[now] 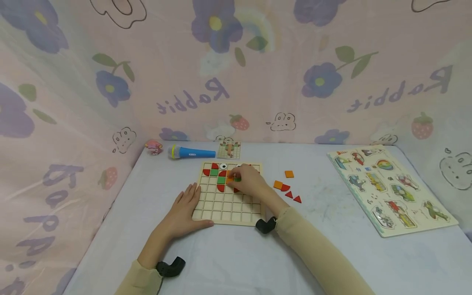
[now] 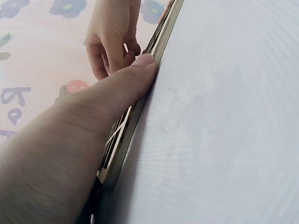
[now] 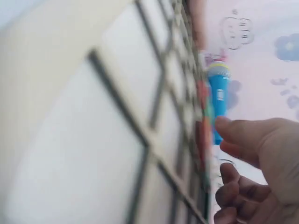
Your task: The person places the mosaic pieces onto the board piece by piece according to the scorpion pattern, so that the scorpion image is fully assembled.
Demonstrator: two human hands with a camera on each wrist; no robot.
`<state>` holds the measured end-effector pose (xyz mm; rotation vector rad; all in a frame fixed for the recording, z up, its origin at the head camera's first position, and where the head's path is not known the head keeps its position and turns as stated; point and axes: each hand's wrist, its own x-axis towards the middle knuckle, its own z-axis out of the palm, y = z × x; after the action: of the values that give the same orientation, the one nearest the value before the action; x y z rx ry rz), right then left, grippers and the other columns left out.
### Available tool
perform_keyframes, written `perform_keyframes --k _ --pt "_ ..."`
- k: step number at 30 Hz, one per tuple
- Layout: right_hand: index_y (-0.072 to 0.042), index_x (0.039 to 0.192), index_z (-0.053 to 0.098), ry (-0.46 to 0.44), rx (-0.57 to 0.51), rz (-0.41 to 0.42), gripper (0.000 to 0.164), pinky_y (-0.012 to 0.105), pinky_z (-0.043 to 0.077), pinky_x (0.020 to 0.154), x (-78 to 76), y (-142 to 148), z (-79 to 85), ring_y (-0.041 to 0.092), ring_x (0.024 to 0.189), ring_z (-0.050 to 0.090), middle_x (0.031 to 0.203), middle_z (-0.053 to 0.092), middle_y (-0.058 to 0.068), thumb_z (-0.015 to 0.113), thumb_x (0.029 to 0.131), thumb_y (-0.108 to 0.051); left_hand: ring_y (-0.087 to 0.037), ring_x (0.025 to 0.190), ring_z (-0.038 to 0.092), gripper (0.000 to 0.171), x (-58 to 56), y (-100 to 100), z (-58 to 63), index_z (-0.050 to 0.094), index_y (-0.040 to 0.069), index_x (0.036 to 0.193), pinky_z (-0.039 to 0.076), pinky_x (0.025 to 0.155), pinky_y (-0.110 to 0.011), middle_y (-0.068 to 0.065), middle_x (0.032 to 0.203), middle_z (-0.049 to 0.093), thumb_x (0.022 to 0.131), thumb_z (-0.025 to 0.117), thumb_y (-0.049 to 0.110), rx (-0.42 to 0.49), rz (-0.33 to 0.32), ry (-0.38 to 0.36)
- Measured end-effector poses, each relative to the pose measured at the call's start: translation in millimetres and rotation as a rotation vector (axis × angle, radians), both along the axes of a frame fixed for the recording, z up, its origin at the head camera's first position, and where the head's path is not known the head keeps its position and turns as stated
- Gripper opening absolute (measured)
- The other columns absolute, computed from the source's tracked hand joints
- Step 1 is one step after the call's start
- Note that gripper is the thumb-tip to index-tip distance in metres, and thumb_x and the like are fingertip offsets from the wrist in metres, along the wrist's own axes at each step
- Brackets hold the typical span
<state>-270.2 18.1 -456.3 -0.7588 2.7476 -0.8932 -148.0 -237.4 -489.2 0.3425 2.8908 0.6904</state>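
Observation:
A wooden grid board (image 1: 217,209) lies on the white table, with red, green and orange flat pieces and a white eye piece (image 1: 223,166) in its upper cells. My left hand (image 1: 181,213) rests along the board's left side, fingers straight, the thumb at its front edge. Over the upper middle cells, my right hand (image 1: 250,181) has its thumb and fingers around an orange piece (image 1: 230,180), which they partly cover. In the right wrist view the right hand (image 3: 261,158) shows curled fingers close to the board; the piece itself is hidden there.
Right of the board lie loose orange squares (image 1: 289,174), a red quarter-round (image 1: 285,187) and red triangles (image 1: 297,199). Behind it are a pattern card (image 1: 229,150), a blue toy microphone (image 1: 193,153) and a small pink figure (image 1: 153,146). A picture puzzle board (image 1: 391,192) lies far right.

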Motion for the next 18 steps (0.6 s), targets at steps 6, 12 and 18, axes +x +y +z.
perform_keyframes --k 6,12,18 --pt "-0.007 0.121 0.077 0.003 -0.059 -0.085 0.030 0.035 0.051 0.073 2.8 58.1 11.1 0.023 0.087 0.060 0.097 0.069 0.007 0.079 0.097 -0.025 -0.035 0.165 0.004 0.129 -2.5 8.4 -5.6 0.017 0.001 0.168 0.007 0.132 -0.058 -0.017 0.177 0.009 0.082 0.073 0.078 0.006 -0.005 -0.016" --pt "-0.003 0.125 0.074 -0.002 -0.078 -0.254 0.032 0.034 0.050 0.072 1.3 143.6 5.3 0.028 0.092 0.060 0.107 0.068 0.016 0.077 0.098 -0.020 -0.036 0.165 0.005 0.130 -1.3 3.6 -2.1 0.017 0.000 0.168 0.008 0.132 -0.058 -0.018 0.177 0.010 0.081 0.074 0.079 -0.009 0.009 0.000" --pt "-0.003 0.135 0.070 0.040 -0.077 -0.315 0.042 0.043 0.046 0.083 -8.4 199.2 -16.2 0.033 0.100 0.055 0.114 0.066 0.020 0.079 0.096 -0.017 -0.036 0.165 0.005 0.129 1.0 -1.3 -2.5 0.018 -0.001 0.168 0.007 0.132 -0.059 -0.018 0.177 0.011 0.081 0.074 0.078 -0.002 0.012 0.013"
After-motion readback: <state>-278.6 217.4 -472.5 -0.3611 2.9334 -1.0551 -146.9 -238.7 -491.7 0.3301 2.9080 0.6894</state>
